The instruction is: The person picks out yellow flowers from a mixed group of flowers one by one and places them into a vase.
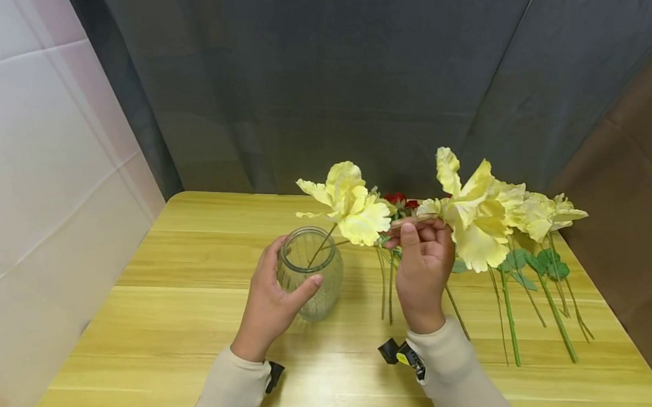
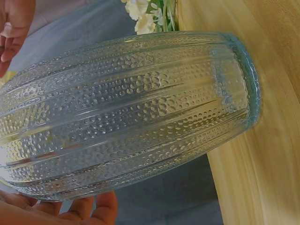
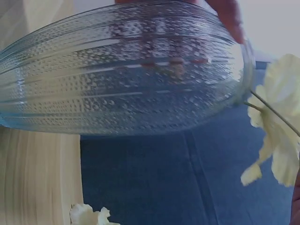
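Observation:
A clear glass vase point(image 1: 316, 294) with ribbed, dimpled sides stands on the table. My left hand point(image 1: 278, 295) grips it, thumb on the near side and fingers around its left side; some fingers point(image 2: 79, 211) show in the left wrist view. One yellow flower point(image 1: 353, 208) leans to the right out of the vase, its stem inside the mouth. My right hand point(image 1: 424, 262) pinches the stem of another large yellow flower point(image 1: 478, 222) just below its bloom. This stem slants toward the vase; two stems meet the rim in the right wrist view.
Several more flowers lie on the table's right side, including pale yellow blooms point(image 1: 544, 216), red blooms point(image 1: 397, 199) and green stems point(image 1: 509, 321). A grey curtain point(image 1: 331, 94) hangs behind the table point(image 1: 189, 337). A white panel point(image 1: 49, 155) stands left and a brown one point(image 1: 627, 198) right.

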Available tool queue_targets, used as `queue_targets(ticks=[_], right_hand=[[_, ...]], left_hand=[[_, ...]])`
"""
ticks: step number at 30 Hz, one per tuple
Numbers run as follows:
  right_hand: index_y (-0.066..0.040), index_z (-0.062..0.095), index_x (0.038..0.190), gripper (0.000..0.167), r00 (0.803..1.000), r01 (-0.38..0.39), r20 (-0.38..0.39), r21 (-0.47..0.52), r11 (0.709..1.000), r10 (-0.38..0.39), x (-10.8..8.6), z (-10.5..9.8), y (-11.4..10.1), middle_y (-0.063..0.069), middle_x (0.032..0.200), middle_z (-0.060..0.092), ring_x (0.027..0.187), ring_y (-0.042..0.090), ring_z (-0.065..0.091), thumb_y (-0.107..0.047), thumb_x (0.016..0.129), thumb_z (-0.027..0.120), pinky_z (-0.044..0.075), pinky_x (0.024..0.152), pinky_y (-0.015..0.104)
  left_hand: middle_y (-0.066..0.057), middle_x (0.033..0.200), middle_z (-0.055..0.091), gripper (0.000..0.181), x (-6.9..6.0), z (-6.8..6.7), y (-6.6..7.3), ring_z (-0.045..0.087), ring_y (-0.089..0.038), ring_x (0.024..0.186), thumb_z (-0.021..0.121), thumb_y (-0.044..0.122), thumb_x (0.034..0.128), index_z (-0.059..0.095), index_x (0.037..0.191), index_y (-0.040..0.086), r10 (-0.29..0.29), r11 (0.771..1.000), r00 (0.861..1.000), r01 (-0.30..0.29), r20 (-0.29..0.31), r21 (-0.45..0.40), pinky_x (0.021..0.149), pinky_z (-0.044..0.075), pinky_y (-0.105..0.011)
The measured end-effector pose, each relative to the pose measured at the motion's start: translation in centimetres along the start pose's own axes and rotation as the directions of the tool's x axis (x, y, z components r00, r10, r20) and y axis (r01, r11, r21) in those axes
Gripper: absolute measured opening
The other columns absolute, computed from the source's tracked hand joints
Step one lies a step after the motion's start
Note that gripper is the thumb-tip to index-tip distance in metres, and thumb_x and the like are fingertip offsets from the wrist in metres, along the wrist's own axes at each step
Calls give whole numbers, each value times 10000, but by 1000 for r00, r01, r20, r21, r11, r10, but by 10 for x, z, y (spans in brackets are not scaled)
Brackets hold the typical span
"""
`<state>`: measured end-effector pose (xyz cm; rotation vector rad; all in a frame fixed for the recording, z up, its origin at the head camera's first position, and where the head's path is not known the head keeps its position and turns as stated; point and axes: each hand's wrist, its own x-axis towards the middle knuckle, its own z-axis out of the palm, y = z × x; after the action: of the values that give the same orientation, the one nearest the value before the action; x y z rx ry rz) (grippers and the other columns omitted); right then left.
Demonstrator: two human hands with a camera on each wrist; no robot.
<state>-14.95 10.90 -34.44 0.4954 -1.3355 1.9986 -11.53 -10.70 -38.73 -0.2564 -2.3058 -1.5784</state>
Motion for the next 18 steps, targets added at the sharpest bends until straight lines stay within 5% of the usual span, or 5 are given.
queue_targets(ticks=[5,12,15,18], right_hand=[[6,569,1002,77,995,-96,20,-198,976,102,-6,6,2,49,955,609,750,162,608,-67,1016,550,542,677,267],[-19,387,527,476,973,-219,-25,-435,873,231,-12,14,7,112,925,607,1204,198,515,10,990,494,430,1007,304],[14,480,586,415,940,-315,-38,-473,823,338,-14,20,12,194,894,629,1202,264,556,-58,994,515,381,1077,367],[11,646,737,363,906,-356,0,-539,764,422,-14,27,16,160,921,653,984,299,635,-193,1015,533,486,933,401]], left_hand=[[-42,1381,497,771,0,1,0,455,-230,1277,832,334,807,433,1454,200,8,1000,1000,-8,-1,-2,1042,345,-584],[-33,1381,497,780,-1,1,2,466,-225,1264,833,331,804,430,1457,193,10,1000,1000,-10,-9,3,1028,369,-568],[-34,1383,496,778,0,1,1,464,-219,1265,833,326,806,431,1456,184,18,1000,1000,-18,-10,3,1034,364,-565],[-37,1383,497,782,0,0,1,467,-215,1262,834,328,804,430,1457,177,19,1000,1000,-19,-11,7,1037,364,-553]])
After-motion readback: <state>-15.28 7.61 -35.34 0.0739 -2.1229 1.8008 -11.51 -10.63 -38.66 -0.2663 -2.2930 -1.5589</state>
